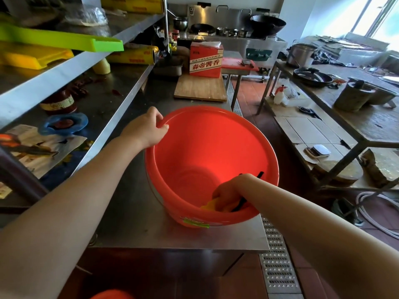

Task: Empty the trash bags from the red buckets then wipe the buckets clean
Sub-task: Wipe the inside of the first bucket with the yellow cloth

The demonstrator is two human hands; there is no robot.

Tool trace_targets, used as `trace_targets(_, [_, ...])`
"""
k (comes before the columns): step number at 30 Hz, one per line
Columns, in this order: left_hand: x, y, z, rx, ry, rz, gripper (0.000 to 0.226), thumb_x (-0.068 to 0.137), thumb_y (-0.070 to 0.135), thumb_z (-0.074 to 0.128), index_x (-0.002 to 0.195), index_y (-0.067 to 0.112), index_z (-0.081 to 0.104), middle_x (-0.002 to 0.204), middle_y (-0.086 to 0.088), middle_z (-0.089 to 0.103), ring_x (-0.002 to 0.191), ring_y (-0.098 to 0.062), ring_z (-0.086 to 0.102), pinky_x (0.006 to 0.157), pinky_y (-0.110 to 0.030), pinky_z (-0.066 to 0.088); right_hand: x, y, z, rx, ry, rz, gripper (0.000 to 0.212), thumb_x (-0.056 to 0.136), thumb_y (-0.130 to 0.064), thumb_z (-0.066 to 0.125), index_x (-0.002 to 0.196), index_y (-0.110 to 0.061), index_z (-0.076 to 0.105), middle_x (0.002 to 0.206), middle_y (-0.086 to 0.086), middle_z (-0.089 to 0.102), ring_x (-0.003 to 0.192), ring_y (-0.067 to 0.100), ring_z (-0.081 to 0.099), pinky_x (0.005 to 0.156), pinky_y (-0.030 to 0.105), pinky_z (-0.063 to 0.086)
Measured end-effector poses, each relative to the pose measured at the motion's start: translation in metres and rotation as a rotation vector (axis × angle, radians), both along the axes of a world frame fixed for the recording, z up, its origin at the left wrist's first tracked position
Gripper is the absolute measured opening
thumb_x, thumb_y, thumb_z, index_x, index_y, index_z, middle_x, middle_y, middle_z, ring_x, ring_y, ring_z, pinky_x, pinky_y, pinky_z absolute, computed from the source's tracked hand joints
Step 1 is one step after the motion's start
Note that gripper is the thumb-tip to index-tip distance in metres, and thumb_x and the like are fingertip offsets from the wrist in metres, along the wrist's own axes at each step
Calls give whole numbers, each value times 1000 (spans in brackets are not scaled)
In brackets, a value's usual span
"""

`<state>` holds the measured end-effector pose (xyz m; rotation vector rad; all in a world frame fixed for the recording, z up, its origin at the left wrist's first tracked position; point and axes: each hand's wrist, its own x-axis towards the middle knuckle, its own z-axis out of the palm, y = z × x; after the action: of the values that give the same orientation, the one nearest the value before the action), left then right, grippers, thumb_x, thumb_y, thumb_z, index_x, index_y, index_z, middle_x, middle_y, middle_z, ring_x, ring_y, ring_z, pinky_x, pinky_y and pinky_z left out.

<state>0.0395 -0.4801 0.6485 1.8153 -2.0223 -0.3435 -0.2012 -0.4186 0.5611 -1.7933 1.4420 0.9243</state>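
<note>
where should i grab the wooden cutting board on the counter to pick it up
Take the wooden cutting board by its near edge, coming from the bucket side. It lies flat on the steel counter, and the red carton sits at its far end, so only the near part is bare. Slide fingers under that edge, probably after moving the carton.

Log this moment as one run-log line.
stage: wiping | red bucket: on steel counter, no bag | left hand: grips rim | right hand: inside, holding yellow cloth
</note>
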Motion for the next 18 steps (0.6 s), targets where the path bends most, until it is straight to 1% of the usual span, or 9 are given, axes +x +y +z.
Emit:
trace_targets(3, [9,-4,10,-51,-170,67,41,97,57,44,97,18,54,81,-2,61,70,-17,58,61,-32,42,-4,-2,-8,-39,35,71,57,86,-40,60,138,-20,48,132,8,58,113,30,59,97,48,50])
trace_targets(5, [14,-7,14,-20,-227,95,57,97,65,35,87,13,56,73,-3,58,67,-18,56,64,-33,42,-10,-8,-25,-53,40,104,68,74,-48,59,138,-27,47,133,6,57,111,30,60,95,51,51])
trace_targets(6, [15,-9,16,17,-259,104,63,96,68,31,85,10,56,73,-4,58,68,-19,56,66,-34,43,-10,-7,-28,-66,46,141,67,75,-48,58,138,-30,46,135,5,56,113,30,59,96,52,50])
trace_targets(7, [15,-11,16,53,-287,111,65,95,71,28,87,12,54,77,-4,59,73,-21,57,69,-35,44,-10,-4,-28,-79,68,183,65,80,-48,57,141,-31,44,139,3,53,118,30,56,100,53,47])
trace_targets(9, [12,-16,15,105,-242,96,60,94,71,29,106,18,54,96,-5,62,88,-23,59,75,-38,45,-8,2,-26,-117,117,271,61,89,-45,51,147,-32,37,146,1,47,127,29,49,106,54,39])
trace_targets(11, [4,-23,17,144,-44,-4,52,97,59,39,134,23,45,130,-5,58,112,-25,57,89,-42,48,-5,7,-25,-104,107,292,58,93,-37,50,149,-30,36,147,3,45,127,30,49,104,50,42])
trace_targets(13, [-9,-24,24,185,144,-148,59,95,38,50,150,32,30,153,2,40,135,-22,44,104,-44,42,-3,11,-23,-100,108,342,55,96,-30,49,149,-25,36,147,6,45,128,31,48,104,47,42])
trace_targets(15, [-26,-22,30,222,196,-284,66,94,24,52,153,35,26,158,6,32,143,-17,34,107,-37,37,1,12,-21,-111,110,388,53,98,-27,48,149,-23,36,147,8,45,129,31,46,104,47,41])
trace_targets(18, [-41,-25,30,118,94,-360,60,95,22,56,151,30,35,151,4,43,136,-16,43,100,-28,36,2,15,-19,-132,113,413,50,100,-26,47,148,-20,38,147,9,45,129,31,46,103,44,40])
